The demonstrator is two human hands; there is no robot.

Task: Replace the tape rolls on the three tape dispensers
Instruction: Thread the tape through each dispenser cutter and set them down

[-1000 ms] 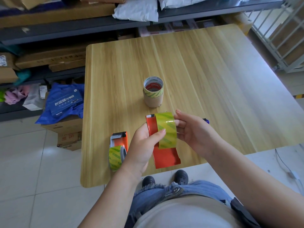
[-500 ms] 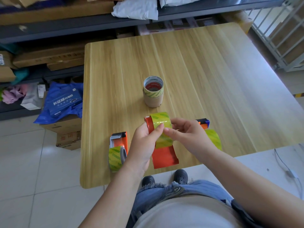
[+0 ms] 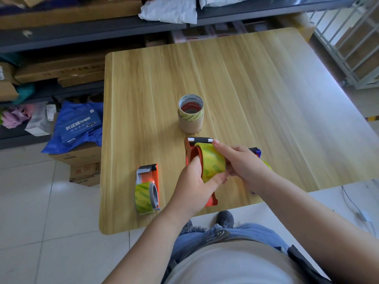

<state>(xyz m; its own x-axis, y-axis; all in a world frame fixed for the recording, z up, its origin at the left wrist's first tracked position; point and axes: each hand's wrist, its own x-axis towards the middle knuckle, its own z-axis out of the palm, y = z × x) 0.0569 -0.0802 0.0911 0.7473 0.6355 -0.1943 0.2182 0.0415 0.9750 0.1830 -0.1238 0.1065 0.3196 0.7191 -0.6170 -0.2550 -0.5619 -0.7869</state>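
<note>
Near the table's front edge I hold an orange tape dispenser [image 3: 189, 152] with a yellow-green tape roll [image 3: 212, 161] on it. My left hand [image 3: 194, 185] grips the dispenser from below, its thumb lying on the roll. My right hand [image 3: 240, 160] curls round the roll's right side, forefinger reaching up to the black and white roller. A second orange dispenser [image 3: 147, 187], loaded with a yellow-green roll, lies to the left. Behind my right hand lies a third dispenser [image 3: 257, 151], mostly hidden. A stack of tape rolls and cardboard cores [image 3: 191, 113] stands at mid-table.
The wooden table [image 3: 266, 99] ends just in front of my legs. Dark shelves with cardboard boxes and white bags run along the back. A blue bag [image 3: 78, 126] lies on boxes on the floor to the left. A metal rack [image 3: 348, 37] stands at the right.
The dispenser in my hands has tilted further from me, so its roller now shows at the top. My right hand moved from the roll's front to its right side.
</note>
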